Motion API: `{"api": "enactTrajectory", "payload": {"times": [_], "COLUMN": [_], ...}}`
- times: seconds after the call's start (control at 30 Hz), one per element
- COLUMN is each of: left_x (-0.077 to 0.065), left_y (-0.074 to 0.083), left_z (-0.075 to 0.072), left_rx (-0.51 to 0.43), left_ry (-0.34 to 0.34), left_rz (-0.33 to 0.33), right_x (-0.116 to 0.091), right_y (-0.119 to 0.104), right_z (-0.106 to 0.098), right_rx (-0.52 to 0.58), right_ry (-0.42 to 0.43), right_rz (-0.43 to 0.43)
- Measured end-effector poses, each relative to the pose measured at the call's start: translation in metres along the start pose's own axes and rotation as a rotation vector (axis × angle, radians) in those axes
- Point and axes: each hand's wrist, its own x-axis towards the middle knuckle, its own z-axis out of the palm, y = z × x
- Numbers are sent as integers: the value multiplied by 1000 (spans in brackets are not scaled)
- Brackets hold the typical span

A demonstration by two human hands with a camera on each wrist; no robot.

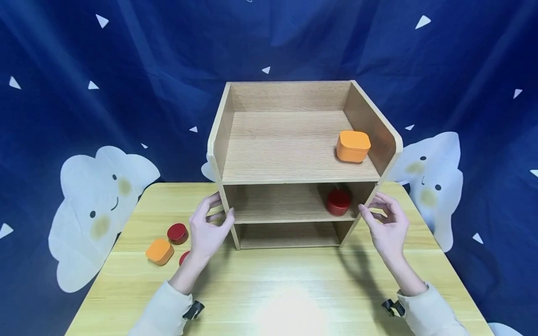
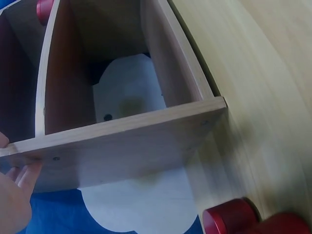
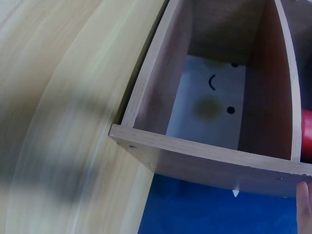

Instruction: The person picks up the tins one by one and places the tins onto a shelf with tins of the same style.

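Observation:
A small wooden shelf (image 1: pixel 277 144) stands on the table in the head view. My left hand (image 1: pixel 210 228) holds its left side panel, thumb at the front edge and fingers along the outer face. On the opposite side, my right hand (image 1: pixel 388 224) grips the right panel, thumb near the front edge. An orange rounded box (image 1: pixel 353 147) sits on the top tier at the right. Below it, a red round tin (image 1: pixel 338 203) stands in the middle tier. Only a fingertip (image 3: pixel 303 200) shows against the outer panel in the right wrist view.
Left of the shelf on the table (image 1: pixel 286 275) lie another red round tin (image 1: pixel 177 233), an orange box (image 1: pixel 159 252) and a further red piece (image 1: pixel 183 258), partly hidden by my left arm. A dark blue curtain (image 1: pixel 176 56) with cloud shapes hangs behind.

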Motion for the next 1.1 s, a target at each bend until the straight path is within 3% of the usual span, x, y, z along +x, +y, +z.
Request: {"api": "enactTrajectory", "payload": {"times": [0.3, 0.47, 0.9, 1.1], "left_x": [-4, -10, -32, -40], "left_y": [-1, -3, -19, -26], "left_z": [-13, -26, -73, -90], "left_rx": [28, 101, 455, 591], "left_ry": [-64, -127, -193, -269], "left_rz": [43, 33, 114, 127], "right_x": [1, 1, 0, 0], "right_y": [2, 3, 3, 3], "right_z": [-3, -2, -3, -4], "right_rx": [44, 51, 32, 39], "right_ry": [-40, -39, -39, -42], "right_rz": [-5, 6, 14, 7]}}
